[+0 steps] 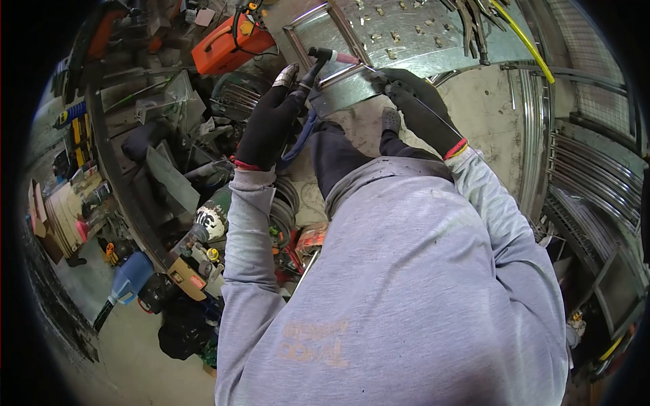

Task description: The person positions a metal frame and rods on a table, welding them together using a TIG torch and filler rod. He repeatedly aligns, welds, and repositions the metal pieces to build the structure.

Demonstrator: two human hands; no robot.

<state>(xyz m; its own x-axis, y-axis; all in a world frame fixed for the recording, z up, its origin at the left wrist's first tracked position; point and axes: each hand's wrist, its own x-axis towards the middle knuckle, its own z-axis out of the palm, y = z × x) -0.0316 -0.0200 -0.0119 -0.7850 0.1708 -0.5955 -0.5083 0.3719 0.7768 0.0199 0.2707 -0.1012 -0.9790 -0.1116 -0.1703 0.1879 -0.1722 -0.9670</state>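
My left hand [267, 125], in a black glove with a pale, worn fingertip, is closed around the handle of a TIG welding torch [310, 76]. The torch's pink nozzle points right, over the edge of a shiny rectangular metal frame [291, 37] lying on the metal table [433, 61]. My right hand [423, 111], also gloved in black, pinches a thin filler rod [439, 116]. One end of the rod sits close to the nozzle; the other runs back along my right forearm. Whether rod and frame touch cannot be made out.
Small metal pieces [393, 37] dot the table, with pliers-like clamps [474, 30] and a yellow hose [525, 40] at its right. An orange case [230, 44] stands at the upper left. Clutter and a gas cylinder [213, 216] lie left; metal tubes [596, 172] are stacked right.
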